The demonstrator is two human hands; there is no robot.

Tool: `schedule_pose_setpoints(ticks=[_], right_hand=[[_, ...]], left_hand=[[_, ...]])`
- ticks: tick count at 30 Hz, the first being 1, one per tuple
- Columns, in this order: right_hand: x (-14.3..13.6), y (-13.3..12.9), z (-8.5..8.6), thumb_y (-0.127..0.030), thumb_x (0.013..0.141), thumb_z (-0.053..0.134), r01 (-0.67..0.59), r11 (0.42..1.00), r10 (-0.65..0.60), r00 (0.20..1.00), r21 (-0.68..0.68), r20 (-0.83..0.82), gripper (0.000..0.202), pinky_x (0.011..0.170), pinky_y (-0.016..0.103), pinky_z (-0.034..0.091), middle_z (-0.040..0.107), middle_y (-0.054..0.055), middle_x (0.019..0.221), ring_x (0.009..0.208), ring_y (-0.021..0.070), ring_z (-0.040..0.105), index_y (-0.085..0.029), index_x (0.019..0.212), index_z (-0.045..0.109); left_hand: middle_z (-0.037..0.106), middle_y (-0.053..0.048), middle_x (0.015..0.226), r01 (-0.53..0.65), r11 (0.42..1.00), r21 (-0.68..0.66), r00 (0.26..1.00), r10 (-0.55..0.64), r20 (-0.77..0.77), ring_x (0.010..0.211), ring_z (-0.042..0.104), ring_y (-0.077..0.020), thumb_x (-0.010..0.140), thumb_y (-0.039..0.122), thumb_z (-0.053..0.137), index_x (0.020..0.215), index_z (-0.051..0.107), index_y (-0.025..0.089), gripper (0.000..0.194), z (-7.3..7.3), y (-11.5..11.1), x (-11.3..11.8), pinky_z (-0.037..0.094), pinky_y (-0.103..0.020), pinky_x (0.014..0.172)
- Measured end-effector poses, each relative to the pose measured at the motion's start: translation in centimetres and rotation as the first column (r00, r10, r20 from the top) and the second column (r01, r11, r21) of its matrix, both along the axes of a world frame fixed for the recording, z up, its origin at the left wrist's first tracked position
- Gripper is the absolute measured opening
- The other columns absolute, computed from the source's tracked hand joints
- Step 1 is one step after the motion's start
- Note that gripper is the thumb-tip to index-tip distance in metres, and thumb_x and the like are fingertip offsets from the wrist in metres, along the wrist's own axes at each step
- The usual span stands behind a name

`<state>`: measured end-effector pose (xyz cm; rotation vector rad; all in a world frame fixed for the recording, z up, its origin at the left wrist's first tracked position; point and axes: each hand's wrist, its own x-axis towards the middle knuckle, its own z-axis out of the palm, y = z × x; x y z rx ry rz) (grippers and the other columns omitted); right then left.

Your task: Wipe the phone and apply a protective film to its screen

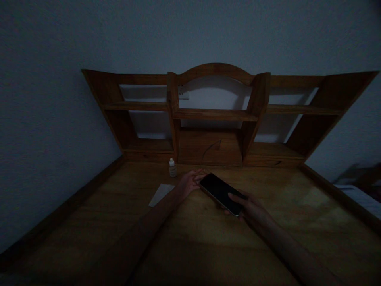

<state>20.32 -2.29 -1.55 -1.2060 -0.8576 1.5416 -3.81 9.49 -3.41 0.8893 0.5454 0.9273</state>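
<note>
A dark smartphone [220,192] with its screen off is held low over a wooden desk [276,222]. My right hand [248,207] grips its near end, thumb on the glass. My left hand [189,182] supports the far end with spread fingers. A small white dropper bottle [172,167] stands upright just left of my left hand. A pale folded cloth or paper [161,194] lies flat on the desk under my left forearm's left side.
A wooden hutch [214,115] with bare shelves stands at the desk's back against a white wall, with a wall socket [183,93] behind it. Raised wooden rails edge the desk on both sides. The room is dim.
</note>
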Motion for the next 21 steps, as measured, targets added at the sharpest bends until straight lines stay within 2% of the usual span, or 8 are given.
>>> schedule_pose_setpoints(ticks=[3, 7, 9, 14, 18, 21], right_hand=[[0.0, -0.2, 0.4, -0.037, 0.082, 0.081, -0.006, 1.0, 0.006, 1.0, -0.007, 0.026, 0.042, 0.035, 0.018, 0.045, 0.079, 0.017, 0.093, 0.063, 0.022, 0.076, -0.012, 0.112, 0.065], [0.1, -0.5, 0.7, -0.039, 0.085, 0.079, -0.03, 0.999, 0.027, 0.996, 0.027, 0.082, 0.038, 0.031, 0.015, 0.037, 0.076, 0.01, 0.075, 0.05, 0.0168, 0.07, -0.013, 0.108, 0.064], [0.1, -0.5, 0.7, -0.04, 0.085, 0.079, -0.025, 0.999, 0.023, 0.996, 0.023, 0.086, 0.039, 0.031, 0.016, 0.037, 0.075, 0.008, 0.072, 0.05, 0.0173, 0.07, -0.014, 0.109, 0.063], [0.1, -0.4, 0.2, -0.041, 0.083, 0.08, -0.009, 1.0, 0.009, 0.997, -0.011, 0.07, 0.046, 0.033, 0.018, 0.041, 0.078, 0.014, 0.084, 0.06, 0.0228, 0.075, -0.014, 0.115, 0.06], [0.2, -0.3, -0.2, -0.04, 0.08, 0.083, 0.013, 1.0, -0.012, 1.0, -0.019, 0.024, 0.047, 0.035, 0.02, 0.043, 0.078, 0.015, 0.087, 0.062, 0.0235, 0.076, -0.013, 0.113, 0.062], [0.2, -0.3, -0.4, -0.04, 0.082, 0.082, 0.003, 1.0, -0.003, 1.0, -0.001, 0.018, 0.045, 0.034, 0.019, 0.041, 0.078, 0.014, 0.084, 0.061, 0.0232, 0.075, -0.013, 0.112, 0.063]], left_hand=[[0.066, -0.017, 0.129, -0.02, 0.999, -0.031, 0.999, 0.018, -0.051, 0.123, 0.061, -0.0305, 0.09, 0.038, 0.063, 0.124, 0.064, 0.015, 0.041, 0.6, -0.2, 0.2, 0.052, -0.043, 0.097], [0.061, -0.015, 0.138, -0.02, 0.997, -0.078, 0.994, 0.011, -0.112, 0.124, 0.061, -0.0291, 0.096, 0.043, 0.058, 0.126, 0.066, 0.015, 0.042, 1.6, -0.6, 0.8, 0.054, -0.037, 0.091], [0.059, -0.015, 0.141, -0.031, 0.995, -0.099, 0.989, 0.017, -0.146, 0.124, 0.06, -0.0287, 0.098, 0.044, 0.055, 0.127, 0.066, 0.014, 0.043, 1.9, -1.0, 1.1, 0.054, -0.035, 0.089], [0.061, -0.015, 0.138, -0.038, 0.996, -0.079, 0.984, 0.024, -0.176, 0.125, 0.06, -0.0286, 0.099, 0.046, 0.056, 0.13, 0.066, 0.014, 0.046, 2.3, -2.0, 1.9, 0.054, -0.036, 0.093], [0.065, -0.017, 0.131, 0.01, 0.999, -0.048, 0.982, -0.019, -0.189, 0.116, 0.065, -0.0301, 0.094, 0.052, 0.062, 0.136, 0.063, 0.015, 0.056, 2.1, -2.5, 2.1, 0.054, -0.04, 0.092], [0.066, -0.017, 0.131, 0.002, 0.999, -0.05, 0.978, -0.012, -0.206, 0.11, 0.068, -0.0297, 0.093, 0.057, 0.062, 0.138, 0.062, 0.016, 0.061, 2.0, -2.6, 2.1, 0.055, -0.04, 0.09]])
